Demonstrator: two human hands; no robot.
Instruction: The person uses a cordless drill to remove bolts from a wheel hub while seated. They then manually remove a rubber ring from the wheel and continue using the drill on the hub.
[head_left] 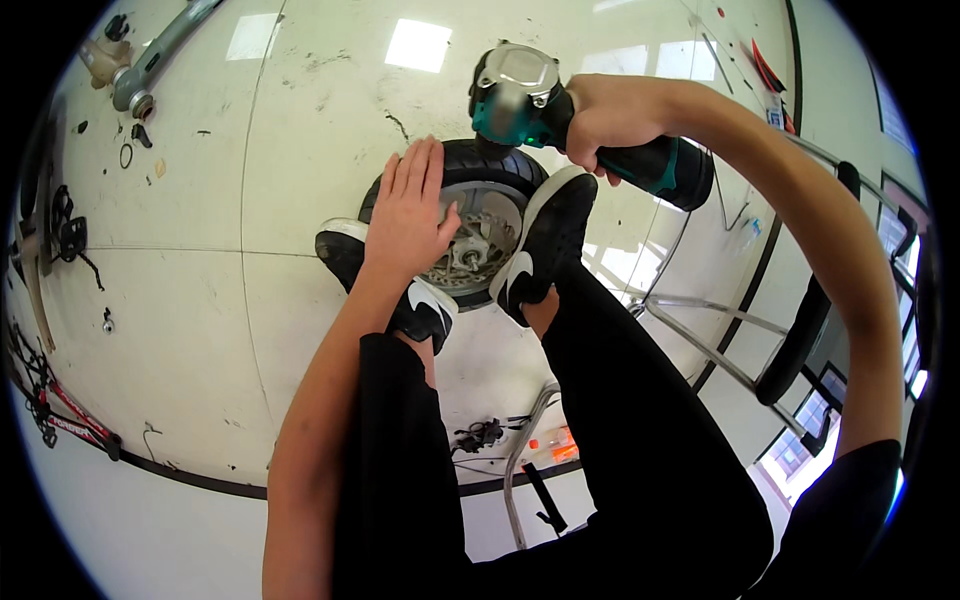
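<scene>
- A small spoked-looking wheel (492, 238) with a black tire (515, 172) lies flat on the pale floor (300, 150) in front of me, between my black-and-white left shoe (425, 315) and right shoe (550, 228).
- Being round, the wheel has no long axis; its metal hub (470, 258) faces up at me, so its axle line points toward my head.
- My left hand (410, 210) is nearer the hub, which lies just right of it and slightly toward me. The palm is down, four fingers together, thumb apart, over the tire's left side.
- My right hand (605, 115) is curled around the handle of a teal-and-black cordless power tool (548, 122); the hub lies leftward and toward me from it.
- The tool's handle runs crosswise, slanting from its silver head (518, 68), above the tire's far edge, to its rightward, nearer base. I cannot tell whether its tip touches rubber.
- Toward the floor's far left corner lies a grey metal tube (165, 55).
</scene>
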